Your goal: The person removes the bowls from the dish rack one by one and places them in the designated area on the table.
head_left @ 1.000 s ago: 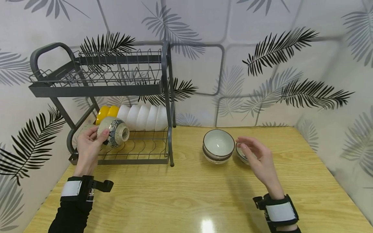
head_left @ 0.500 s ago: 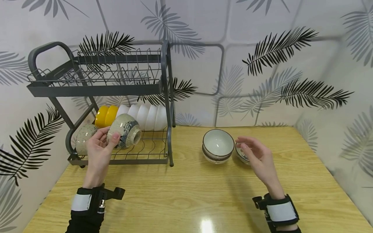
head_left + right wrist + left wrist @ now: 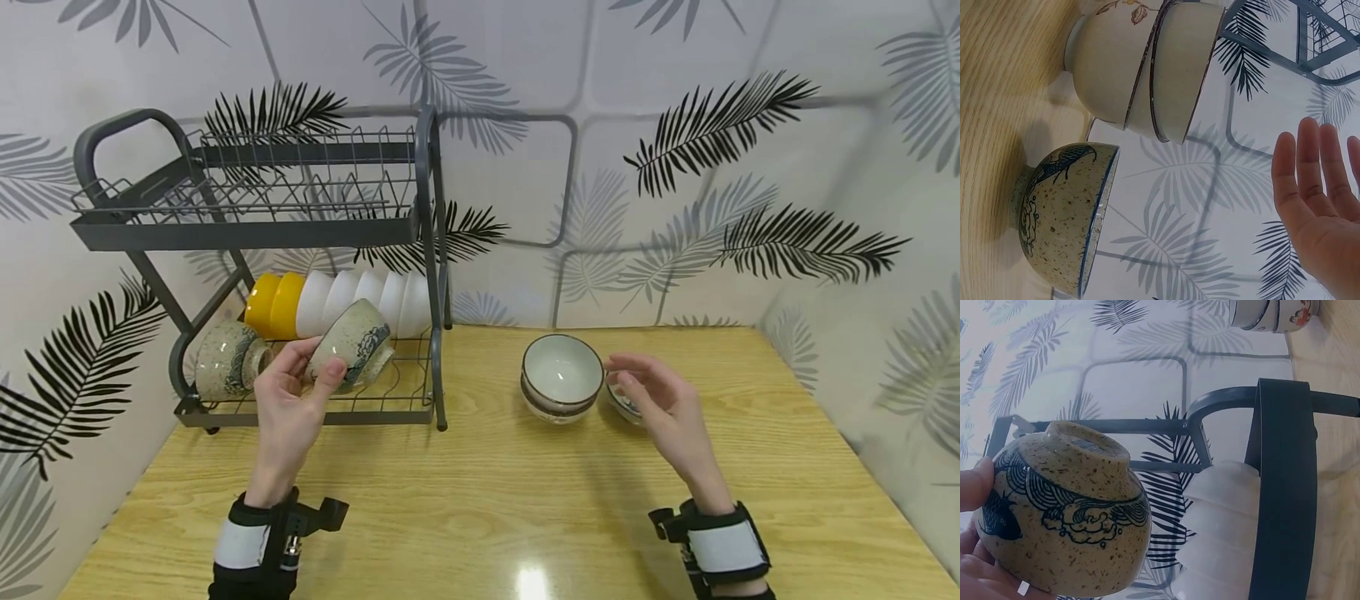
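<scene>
My left hand pinches a speckled beige bowl with a dark blue wave-and-fish pattern, thumb outside and fingers at the rim side. The bowl is tipped on its side at the front of the lower rack tier, its foot pointing right. Left of it, a similar speckled bowl stands on edge in the rack's front corner. My right hand hovers with relaxed fingers, holding nothing, over another speckled bowl on the table. Beside that are stacked white bowls with brown rims.
A dark grey two-tier dish rack stands at the left against the patterned wall. Along its lower back row, yellow bowls and several white bowls stand on edge. The wooden table extends in front.
My left hand has carried its speckled bowl rightward along the lower tier, uncovering the other speckled bowl in the left corner. The right hand has stayed in place.
</scene>
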A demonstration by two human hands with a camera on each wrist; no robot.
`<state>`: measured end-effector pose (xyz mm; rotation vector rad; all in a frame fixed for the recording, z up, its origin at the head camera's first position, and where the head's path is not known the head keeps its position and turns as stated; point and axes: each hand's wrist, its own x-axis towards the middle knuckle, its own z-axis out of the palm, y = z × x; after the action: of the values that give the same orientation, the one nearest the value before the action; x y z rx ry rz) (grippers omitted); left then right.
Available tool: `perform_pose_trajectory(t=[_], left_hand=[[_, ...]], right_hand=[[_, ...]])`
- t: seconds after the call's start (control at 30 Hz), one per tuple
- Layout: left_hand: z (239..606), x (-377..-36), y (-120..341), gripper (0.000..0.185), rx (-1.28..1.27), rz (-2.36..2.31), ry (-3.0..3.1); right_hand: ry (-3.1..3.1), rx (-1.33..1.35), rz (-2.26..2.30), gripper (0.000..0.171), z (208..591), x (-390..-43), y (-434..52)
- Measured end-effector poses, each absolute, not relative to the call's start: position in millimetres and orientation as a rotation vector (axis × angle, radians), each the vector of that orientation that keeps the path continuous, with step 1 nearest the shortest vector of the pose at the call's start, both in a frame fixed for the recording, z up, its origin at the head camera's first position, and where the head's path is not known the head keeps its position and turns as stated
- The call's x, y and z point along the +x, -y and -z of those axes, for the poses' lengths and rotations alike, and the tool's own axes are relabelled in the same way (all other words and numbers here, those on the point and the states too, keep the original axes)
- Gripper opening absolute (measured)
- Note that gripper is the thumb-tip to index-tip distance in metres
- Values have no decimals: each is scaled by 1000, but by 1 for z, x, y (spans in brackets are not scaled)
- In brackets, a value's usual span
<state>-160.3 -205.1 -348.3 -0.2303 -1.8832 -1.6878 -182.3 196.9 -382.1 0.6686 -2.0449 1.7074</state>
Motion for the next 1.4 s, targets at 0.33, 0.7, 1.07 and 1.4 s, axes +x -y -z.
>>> perform_pose_trajectory(t=[0.33, 0.7, 1.07, 1.4], left_hand=[[355, -151, 182, 29, -404, 1355, 1993], [358, -147, 160, 38, -716, 1083, 1984], [358, -144, 133, 14, -956, 771, 1990], [361, -146, 113, 17, -1076, 554, 1979]], right_hand=[[2079, 678, -1731, 25, 383, -183, -199], [2039, 760, -1841, 29, 381, -182, -202], [2086, 735, -1925, 26, 375, -176, -198], [2215, 729, -1959, 27, 374, -175, -194]])
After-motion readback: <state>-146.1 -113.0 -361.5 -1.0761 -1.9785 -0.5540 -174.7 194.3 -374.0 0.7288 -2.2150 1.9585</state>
